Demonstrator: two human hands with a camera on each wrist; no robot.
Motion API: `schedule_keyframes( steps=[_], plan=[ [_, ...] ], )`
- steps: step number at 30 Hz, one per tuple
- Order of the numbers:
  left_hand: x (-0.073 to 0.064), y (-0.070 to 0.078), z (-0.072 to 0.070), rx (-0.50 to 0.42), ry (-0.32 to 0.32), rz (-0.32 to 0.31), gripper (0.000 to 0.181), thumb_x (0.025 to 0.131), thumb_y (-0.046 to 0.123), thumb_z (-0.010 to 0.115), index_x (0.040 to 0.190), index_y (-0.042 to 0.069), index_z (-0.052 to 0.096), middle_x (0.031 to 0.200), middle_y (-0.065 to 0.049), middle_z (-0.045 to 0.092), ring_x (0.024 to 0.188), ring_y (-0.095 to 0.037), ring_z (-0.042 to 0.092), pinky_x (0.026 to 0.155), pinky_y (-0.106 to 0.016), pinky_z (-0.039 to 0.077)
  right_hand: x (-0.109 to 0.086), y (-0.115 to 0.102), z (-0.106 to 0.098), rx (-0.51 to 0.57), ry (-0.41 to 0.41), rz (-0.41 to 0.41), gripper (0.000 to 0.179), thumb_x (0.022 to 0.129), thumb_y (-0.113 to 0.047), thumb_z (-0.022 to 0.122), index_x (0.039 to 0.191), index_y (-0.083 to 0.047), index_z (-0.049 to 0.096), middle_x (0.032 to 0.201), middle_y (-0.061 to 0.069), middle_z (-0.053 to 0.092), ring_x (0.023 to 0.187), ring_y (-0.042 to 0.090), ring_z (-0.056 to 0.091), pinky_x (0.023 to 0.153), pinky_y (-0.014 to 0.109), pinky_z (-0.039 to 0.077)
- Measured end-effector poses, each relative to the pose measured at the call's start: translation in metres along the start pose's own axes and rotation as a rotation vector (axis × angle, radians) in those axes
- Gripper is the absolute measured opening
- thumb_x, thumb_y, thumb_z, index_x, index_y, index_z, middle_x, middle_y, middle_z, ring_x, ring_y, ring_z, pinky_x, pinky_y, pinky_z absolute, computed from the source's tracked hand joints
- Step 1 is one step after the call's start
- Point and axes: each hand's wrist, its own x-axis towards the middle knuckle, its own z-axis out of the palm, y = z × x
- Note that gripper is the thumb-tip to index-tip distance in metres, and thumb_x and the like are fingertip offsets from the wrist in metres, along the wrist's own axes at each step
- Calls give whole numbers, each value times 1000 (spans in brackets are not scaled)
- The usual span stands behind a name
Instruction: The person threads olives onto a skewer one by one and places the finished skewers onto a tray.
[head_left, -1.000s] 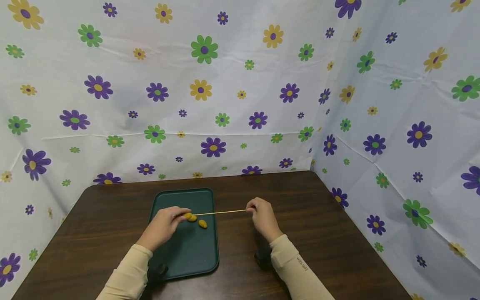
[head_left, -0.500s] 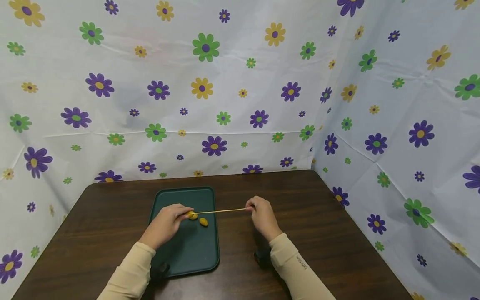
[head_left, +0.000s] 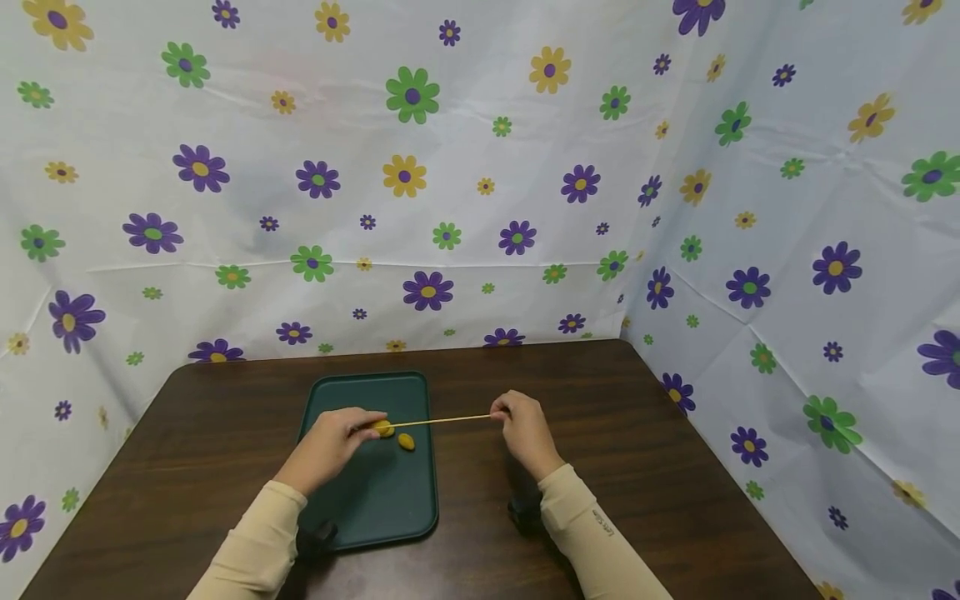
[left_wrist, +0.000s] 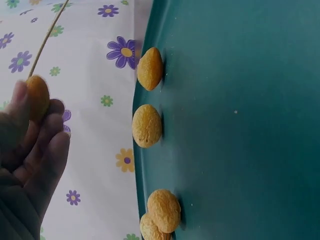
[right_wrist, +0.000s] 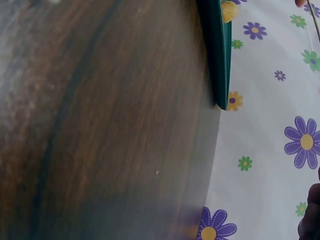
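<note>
My left hand (head_left: 337,442), over the tray, pinches a yellow wrinkled oval fruit (left_wrist: 38,97) between thumb and fingers. A thin wooden skewer (head_left: 450,419) runs from this fruit across to my right hand (head_left: 527,429), whose thumb and fingers pinch its other end above the table. The skewer's tip meets the fruit's end in the left wrist view. On the tray in that view lie a pointed fruit (left_wrist: 150,69), a rounder one (left_wrist: 147,126) and a touching pair (left_wrist: 164,210). Only the edge of my right hand shows in the right wrist view.
The dark green tray (head_left: 367,508) with a raised rim lies on the left half of a brown wooden table (head_left: 600,400). White flower-print cloth (head_left: 480,317) hangs behind the table and along its right side.
My left hand has shifted slightly to the right, covering more of the fruits under its fingertips. The skewer stays stretched between both hands; my right hand has barely moved.
</note>
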Motion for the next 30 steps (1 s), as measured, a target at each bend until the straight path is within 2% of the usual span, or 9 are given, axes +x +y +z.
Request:
schedule_keyframes(
  steps=[5,12,20,25,30],
  plan=[
    [-3,-2,-2,-68,-28,-63,31,88,12,79,118,5,74,109,-5,74,92,-17,70,80,-35,60,-1,4,0,33,-12,8,17,87,0,75,76,-10,67,79,-2,64,73,13,60,67,30,54],
    [0,-3,2,-57,44,-12,21,84,7,82,105,8,78,98,1,74,83,-9,67,75,-28,60,-2,6,1,50,-24,-5,19,86,4,75,76,-9,66,80,0,66,72,13,61,66,30,55],
    [2,-2,3,-17,87,51,25,79,4,86,103,7,80,97,0,76,84,-13,71,74,-30,61,-2,4,1,28,-8,8,23,84,6,76,73,-11,65,77,-3,64,70,12,59,65,30,54],
    [3,-2,3,-4,96,75,25,77,3,86,101,7,80,97,-1,76,84,-13,71,74,-30,61,-1,3,1,23,-4,2,23,84,6,77,73,-11,65,77,-3,64,70,12,58,64,30,53],
    [3,-1,4,-14,79,59,25,77,2,87,100,8,80,96,0,76,82,-11,71,73,-28,61,-1,3,2,9,5,-21,23,84,6,77,72,-10,65,76,-2,64,69,12,58,64,29,53]
  ],
)
